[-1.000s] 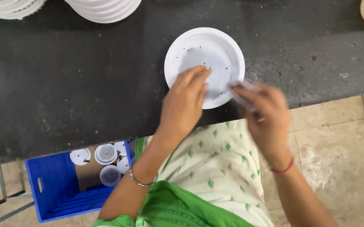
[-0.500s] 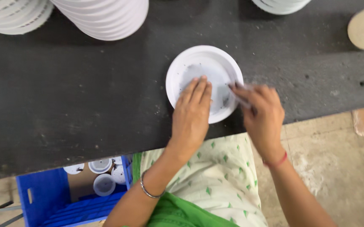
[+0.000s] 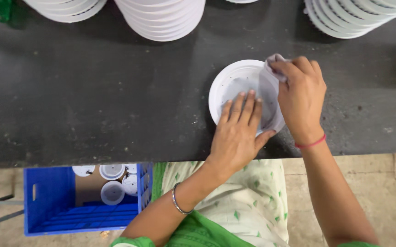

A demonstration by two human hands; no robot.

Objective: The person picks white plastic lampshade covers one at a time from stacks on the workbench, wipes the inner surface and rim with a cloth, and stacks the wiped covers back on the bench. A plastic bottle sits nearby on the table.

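The left hand (image 3: 238, 132) lies flat, fingers spread, pinning the white round lid (image 3: 234, 84) to the dark bench (image 3: 93, 100). The right hand (image 3: 301, 98) pinches a small cloth (image 3: 273, 59) at the lid's rim, apparently for wiping.

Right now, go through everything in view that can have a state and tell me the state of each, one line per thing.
White plastic plate: flat on the dark worktop, pinned by a hand.
Left hand: palm down, fingers spread on the plate.
Right hand: closed on a small cloth.
Cloth: bunched, at the plate's far rim.
Plate stacks: stacked along the far edge.
Blue crate: on the floor, holding a few small white cups.
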